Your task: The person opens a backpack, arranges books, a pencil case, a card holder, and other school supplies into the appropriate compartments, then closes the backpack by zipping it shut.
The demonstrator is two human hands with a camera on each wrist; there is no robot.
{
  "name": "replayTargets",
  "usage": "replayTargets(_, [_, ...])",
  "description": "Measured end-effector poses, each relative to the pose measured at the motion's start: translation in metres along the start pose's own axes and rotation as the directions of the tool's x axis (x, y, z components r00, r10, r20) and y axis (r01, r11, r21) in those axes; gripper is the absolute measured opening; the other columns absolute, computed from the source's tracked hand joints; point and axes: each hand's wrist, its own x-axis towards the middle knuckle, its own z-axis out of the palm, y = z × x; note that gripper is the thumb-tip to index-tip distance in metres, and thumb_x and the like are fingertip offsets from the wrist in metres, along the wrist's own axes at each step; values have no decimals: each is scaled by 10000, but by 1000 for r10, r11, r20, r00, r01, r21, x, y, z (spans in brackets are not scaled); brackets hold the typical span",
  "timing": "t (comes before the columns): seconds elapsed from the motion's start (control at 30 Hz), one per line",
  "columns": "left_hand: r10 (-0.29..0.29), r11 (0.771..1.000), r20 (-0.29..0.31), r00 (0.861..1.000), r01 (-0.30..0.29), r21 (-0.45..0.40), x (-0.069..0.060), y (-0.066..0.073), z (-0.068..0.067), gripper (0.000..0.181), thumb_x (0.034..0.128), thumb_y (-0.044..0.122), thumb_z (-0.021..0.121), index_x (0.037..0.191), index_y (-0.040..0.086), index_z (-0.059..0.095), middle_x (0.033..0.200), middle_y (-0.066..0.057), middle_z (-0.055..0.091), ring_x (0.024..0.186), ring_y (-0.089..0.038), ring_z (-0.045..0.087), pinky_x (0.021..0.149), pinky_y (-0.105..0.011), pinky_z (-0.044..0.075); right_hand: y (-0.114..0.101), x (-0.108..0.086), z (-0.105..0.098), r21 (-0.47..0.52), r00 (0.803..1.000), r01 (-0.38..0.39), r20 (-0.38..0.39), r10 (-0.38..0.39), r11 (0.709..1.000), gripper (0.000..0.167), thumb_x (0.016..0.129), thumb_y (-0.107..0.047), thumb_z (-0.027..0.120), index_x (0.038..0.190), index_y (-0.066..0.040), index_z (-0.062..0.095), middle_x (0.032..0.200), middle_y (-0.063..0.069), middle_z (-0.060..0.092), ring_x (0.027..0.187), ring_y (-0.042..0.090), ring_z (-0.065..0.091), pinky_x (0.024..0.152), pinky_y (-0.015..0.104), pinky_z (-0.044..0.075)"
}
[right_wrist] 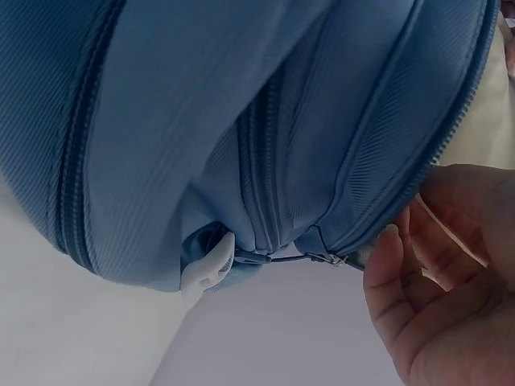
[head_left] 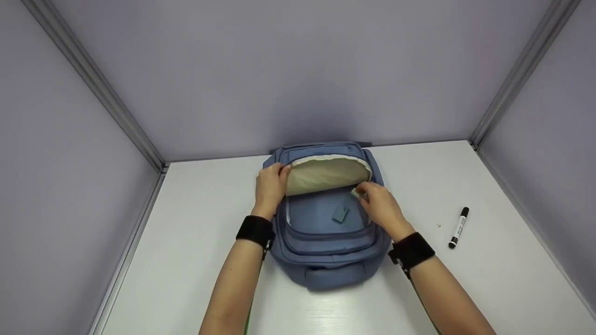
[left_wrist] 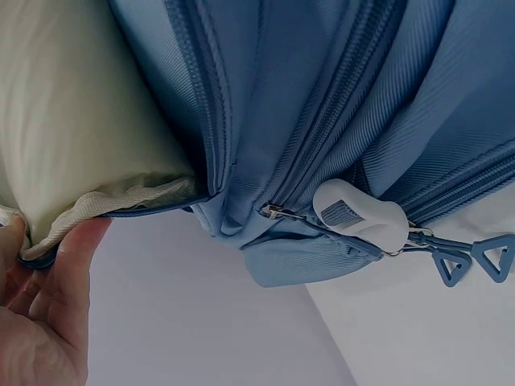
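A blue backpack (head_left: 326,246) lies on the white table, its front pocket unzipped and the flap folded up to show a cream lining (head_left: 326,174). My left hand (head_left: 271,186) pinches the flap's edge at the left; the left wrist view shows thumb and fingers on the lining's hem (left_wrist: 88,205). At the pocket's right side my right hand (head_left: 379,202) has curled fingers around a small, pale-edged thing (head_left: 355,193), mostly hidden. Inside the pocket opening is a small teal tag-like piece (head_left: 341,214). White zipper-pull pieces (left_wrist: 362,215) hang at the bag's side.
A black-and-white marker (head_left: 459,228) lies on the table to the right of the backpack, with a tiny speck (head_left: 438,225) beside it. Grey walls (head_left: 316,83) enclose the table at the back and on both sides.
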Motion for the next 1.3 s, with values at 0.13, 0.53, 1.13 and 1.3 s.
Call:
replayTargets(0.13, [0, 1000, -9, 1000, 0, -5, -1, 0, 0, 296, 980, 297, 621, 826, 61, 711, 781, -77, 689, 698, -270, 632, 662, -435, 501, 0, 0, 2, 23, 1000, -8, 12, 8, 1000, 151, 847, 53, 708, 982, 6, 661, 949, 164, 651, 848, 307, 651, 716, 429, 534])
replayTargets(0.53, [8, 1000, -15, 1000, -8, -18, -1, 0, 1, 281, 977, 284, 628, 866, 48, 733, 807, -84, 708, 728, -278, 662, 679, -437, 510, 16, -7, -26, -27, 984, -164, -79, 161, 986, 155, 912, -133, 689, 1036, -40, 685, 987, 122, 665, 819, 282, 666, 662, 482, 517])
replayTargets(1.13, [0, 1000, -1, 1000, 0, -25, -1, 0, 2, 287, 989, 283, 609, 867, 52, 726, 770, -61, 678, 689, -244, 620, 658, -413, 504, 112, -60, -48, -196, 737, -669, -60, 673, 717, 583, 948, -187, 579, 1442, 47, 375, 1355, 439, 306, 1226, 616, 321, 928, 691, 291])
replayTargets(1.3, [2, 1000, -7, 1000, -3, -31, -2, 2, 3, 288, 987, 279, 613, 839, 53, 712, 731, -55, 649, 659, -241, 595, 641, -415, 497, 128, -74, -53, -243, 639, -739, 40, 768, 628, 655, 944, -149, 521, 1486, 76, 231, 1368, 526, 142, 1248, 689, 189, 957, 726, 231])
